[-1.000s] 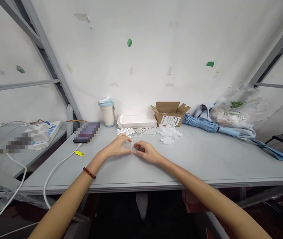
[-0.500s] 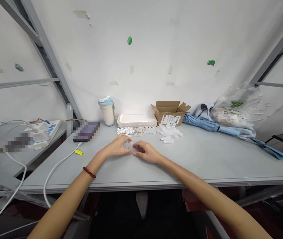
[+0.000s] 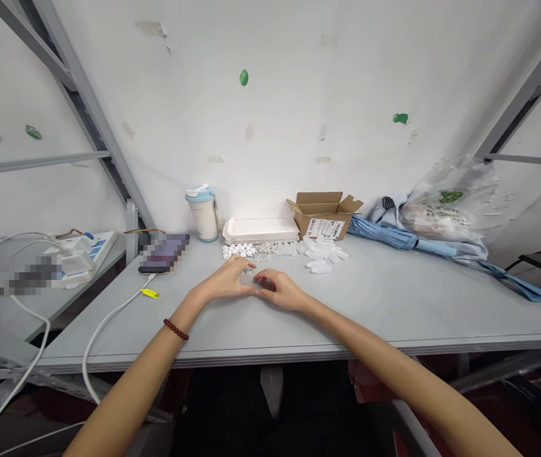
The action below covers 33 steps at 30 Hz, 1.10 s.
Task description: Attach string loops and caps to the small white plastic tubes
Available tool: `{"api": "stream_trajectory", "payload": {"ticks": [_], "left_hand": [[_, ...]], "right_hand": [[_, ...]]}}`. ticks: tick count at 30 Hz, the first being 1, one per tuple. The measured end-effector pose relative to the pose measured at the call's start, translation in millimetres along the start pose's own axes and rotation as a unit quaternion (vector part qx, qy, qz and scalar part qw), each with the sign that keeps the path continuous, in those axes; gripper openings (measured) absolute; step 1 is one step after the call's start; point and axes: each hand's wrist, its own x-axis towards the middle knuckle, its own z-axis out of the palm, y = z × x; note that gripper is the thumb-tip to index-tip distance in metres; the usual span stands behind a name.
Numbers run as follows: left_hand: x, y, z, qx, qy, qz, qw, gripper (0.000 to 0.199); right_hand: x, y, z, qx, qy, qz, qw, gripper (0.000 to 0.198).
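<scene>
My left hand (image 3: 230,278) curves around a few small clear plastic bottles (image 3: 248,277) on the grey table, its fingers behind them and its thumb in front. Facing it from the right is my right hand (image 3: 280,289), fingers bent and thumb apart, with nothing visible between them. The two thumb tips meet or nearly meet. Just beyond the hands lie a heap of small white cap-like pieces (image 3: 239,251) and thin pale loops (image 3: 267,252). Several similar bottles (image 3: 320,254) lie loose to the right, beside a short standing row (image 3: 289,249).
White trays (image 3: 261,230) are stacked by the wall, between a cup with a blue lid (image 3: 203,212) and an open cardboard box (image 3: 320,216). A phone (image 3: 164,252) with a white cable lies left. A folded blue umbrella (image 3: 389,235) and plastic bag (image 3: 446,203) lie right.
My left hand has shifted slightly right along with the bottles in its curve, closing the gap between the thumbs. My right hand has barely moved. The view has shifted a little.
</scene>
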Motion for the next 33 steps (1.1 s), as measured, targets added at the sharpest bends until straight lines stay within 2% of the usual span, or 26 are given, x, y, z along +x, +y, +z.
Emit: {"api": "stream_trajectory", "payload": {"ticks": [4,7,10,13,17,20,23,28,33], "left_hand": [[21.5,12.7,4.8,0.032,0.019,-0.007,0.999,0.039],[47.0,18.3,14.2,0.081,0.053,-0.024,0.995,0.035],[66.9,22.0,26.0,0.172,0.034,-0.047,0.983,0.037],[71.6,24.4,34.9,0.237,0.015,-0.058,0.97,0.037],[64.0,22.2,36.8,0.258,0.018,-0.032,0.965,0.036],[61.4,16.0,35.0,0.236,0.026,-0.029,0.971,0.037],[63.2,7.7,35.3,0.187,0.061,-0.033,0.98,0.04],[67.5,-1.8,36.2,0.034,0.136,-0.054,0.989,0.049],[66.3,3.0,27.8,-0.159,0.156,-0.147,0.964,0.055]], "right_hand": [[4.3,10.8,-18.2,0.006,0.036,0.017,0.999,0.024],[5.6,26.1,-45.1,-0.064,0.087,0.037,0.993,0.012],[2.0,40.1,-73.3,-0.149,0.122,0.069,0.979,0.022],[-4.2,47.9,-93.0,-0.214,0.123,0.118,0.962,0.029],[-9.5,52.7,-104.4,-0.263,0.099,0.173,0.944,0.027],[-11.7,55.2,-108.2,-0.263,0.089,0.187,0.942,0.029],[-14.2,55.9,-111.8,-0.244,0.089,0.193,0.946,0.03],[-16.9,54.7,-116.4,-0.216,0.074,0.202,0.953,0.027],[-18.3,55.7,-118.4,-0.206,0.065,0.211,0.953,0.023]]}}
